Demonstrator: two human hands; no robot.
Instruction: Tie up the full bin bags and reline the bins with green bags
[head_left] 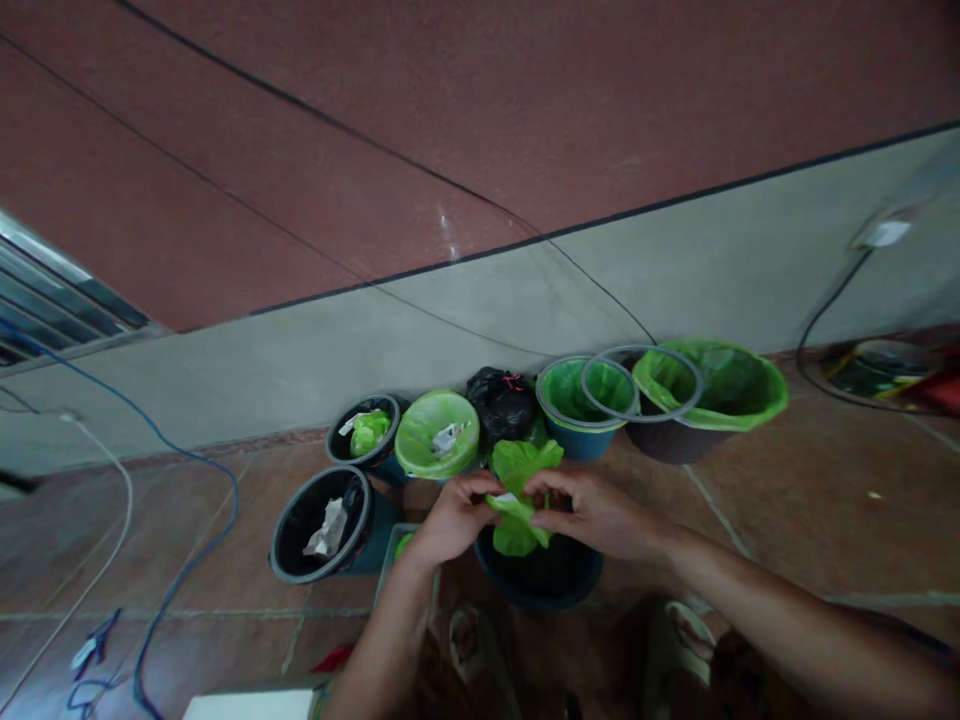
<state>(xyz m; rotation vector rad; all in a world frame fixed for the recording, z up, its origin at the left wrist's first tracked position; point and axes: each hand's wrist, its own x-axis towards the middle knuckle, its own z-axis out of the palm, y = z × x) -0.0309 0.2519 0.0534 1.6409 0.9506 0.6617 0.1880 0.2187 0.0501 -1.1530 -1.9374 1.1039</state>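
Note:
A crumpled light-green plastic bag is pinched between both of my hands. My left hand grips its left side, with a small white patch showing by the fingertips. My right hand pinches the bag's right side, thumb and fingers closed on it. Directly below stands a dark round bin without a visible liner, its far rim partly hidden by my hands and the bag.
Along the wall stand a green-lined blue bin, a larger green-lined bin with a loose grey ring on it, a tied black bag, a green-lined bin and black-lined bins. A blue cable crosses the floor.

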